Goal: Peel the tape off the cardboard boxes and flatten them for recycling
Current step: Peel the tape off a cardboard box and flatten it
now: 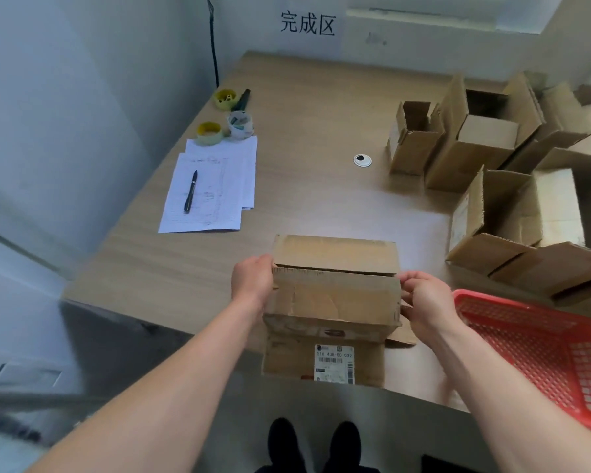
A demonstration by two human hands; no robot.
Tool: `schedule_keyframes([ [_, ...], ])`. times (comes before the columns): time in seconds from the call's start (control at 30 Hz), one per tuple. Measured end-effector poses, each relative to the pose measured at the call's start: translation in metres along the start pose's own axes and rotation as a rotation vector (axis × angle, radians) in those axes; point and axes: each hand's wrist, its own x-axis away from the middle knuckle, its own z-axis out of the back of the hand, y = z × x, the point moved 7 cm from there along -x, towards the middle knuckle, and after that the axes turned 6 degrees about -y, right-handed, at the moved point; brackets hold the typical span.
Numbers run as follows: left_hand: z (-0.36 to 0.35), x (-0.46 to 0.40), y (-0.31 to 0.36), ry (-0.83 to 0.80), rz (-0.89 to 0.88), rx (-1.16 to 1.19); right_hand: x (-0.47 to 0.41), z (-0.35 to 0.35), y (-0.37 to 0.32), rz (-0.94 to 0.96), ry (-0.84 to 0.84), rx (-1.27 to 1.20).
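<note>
- Wooden tabletop (321, 131) in a pale-walled room
- Cardboard box (335, 302) at lower centre of the frame, on the near edge
- Left hand (251, 279) and right hand (423, 298) grip its sides
- Open boxes (492, 158) at right

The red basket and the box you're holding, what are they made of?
The red basket looks like moulded plastic, going by its glossy mesh grid. The box looks like matte brown corrugated cardboard, creased and scuffed, bearing a printed paper label.
</note>
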Motion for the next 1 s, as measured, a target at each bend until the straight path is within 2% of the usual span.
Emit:
schedule_keyframes([
  [0.1,0.004,-0.003,0.006,-0.157,0.072,0.081,-0.002,-0.012,-0.003,-0.019,-0.084,-0.079],
  [0.17,0.004,0.002,0.011,-0.352,0.095,-0.075,0.001,-0.022,-0.004,-0.028,-0.207,-0.009],
  [0.23,0.003,0.010,0.009,-0.540,0.095,-0.297,0.004,-0.029,0.000,-0.054,-0.348,0.197],
  [0.3,0.000,0.013,0.007,-0.607,0.040,-0.449,0.005,-0.030,0.002,-0.044,-0.430,0.372],
  [0.47,-0.016,0.013,0.005,-0.513,-0.103,-0.729,0.005,-0.038,-0.007,0.075,-0.490,0.788],
  [0.57,-0.017,0.012,0.004,-0.429,-0.126,-0.818,-0.001,-0.043,-0.013,0.128,-0.377,1.054],
  [0.63,-0.015,0.015,0.006,-0.371,-0.105,-0.854,-0.003,-0.048,-0.016,0.096,-0.261,1.186],
  [0.77,-0.010,0.019,0.009,-0.265,-0.075,-0.922,0.002,-0.065,-0.016,0.087,-0.106,1.226],
  [1.0,-0.017,0.015,0.002,-0.250,-0.043,-1.129,0.008,-0.072,-0.013,0.091,-0.042,1.270],
])
